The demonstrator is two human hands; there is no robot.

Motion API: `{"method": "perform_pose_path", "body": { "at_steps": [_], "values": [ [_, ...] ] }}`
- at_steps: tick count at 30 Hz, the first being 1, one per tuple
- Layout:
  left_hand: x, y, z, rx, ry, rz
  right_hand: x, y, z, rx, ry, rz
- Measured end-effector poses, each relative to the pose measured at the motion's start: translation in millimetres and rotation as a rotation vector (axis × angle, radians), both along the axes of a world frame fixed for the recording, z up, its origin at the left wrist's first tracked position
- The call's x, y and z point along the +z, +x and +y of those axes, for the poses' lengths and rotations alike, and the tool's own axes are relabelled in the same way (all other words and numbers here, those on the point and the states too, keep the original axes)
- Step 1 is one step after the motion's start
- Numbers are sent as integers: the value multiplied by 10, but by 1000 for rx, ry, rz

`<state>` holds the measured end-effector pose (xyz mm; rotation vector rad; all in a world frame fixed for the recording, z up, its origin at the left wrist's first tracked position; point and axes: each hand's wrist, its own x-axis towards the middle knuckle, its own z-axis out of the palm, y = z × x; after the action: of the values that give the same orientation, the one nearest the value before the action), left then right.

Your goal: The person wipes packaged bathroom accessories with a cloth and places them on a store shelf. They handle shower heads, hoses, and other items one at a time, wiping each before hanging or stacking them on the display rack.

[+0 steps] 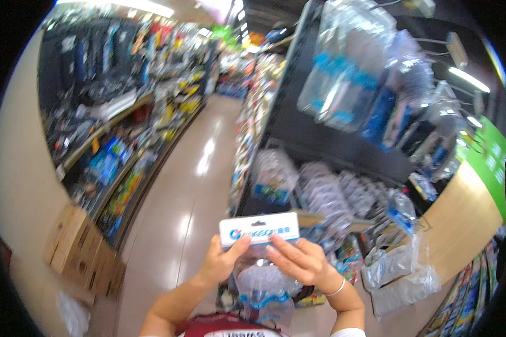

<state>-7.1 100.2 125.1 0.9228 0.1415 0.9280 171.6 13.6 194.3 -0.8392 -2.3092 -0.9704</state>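
Both hands grip the white cardboard header [259,226] of a transparent plastic package [265,280]. The header bears print and has a hang slot along its top edge. My left hand [219,259] pinches its left end, the thumb lying over the front. At the right end, the fingers of my right hand [301,259] rest across the card's lower edge. Below the card hangs the package, with a wavy blue band across it and contents that I cannot make out. A bracelet [336,287] circles my right wrist.
Packaged goods hang from hooks on a dark display rack [341,143] at the right, above a shelf of wrapped plasticware [324,193]. White plastic bags [398,274] lie lower right. Leftward stand stocked shelves [122,109] and wooden crates [82,252], beside a shiny tiled aisle [194,160].
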Motion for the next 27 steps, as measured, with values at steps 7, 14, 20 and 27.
{"method": "perform_pose_path", "body": {
  "at_steps": [7, 14, 20, 27],
  "values": [
    [113, 81, 50, -254, 354, -150, 1323, 338, -125, -197, 325, -54],
    [-148, -333, -51, -174, 156, -47, 2696, 574, 582, -162, 620, 337],
    [-275, -462, -45, -71, 164, -46, 3181, 724, 805, -284, 865, 243],
    [-326, -567, -17, 14, 133, -28, 3373, 754, 838, -172, 794, 406]
  ]
}}
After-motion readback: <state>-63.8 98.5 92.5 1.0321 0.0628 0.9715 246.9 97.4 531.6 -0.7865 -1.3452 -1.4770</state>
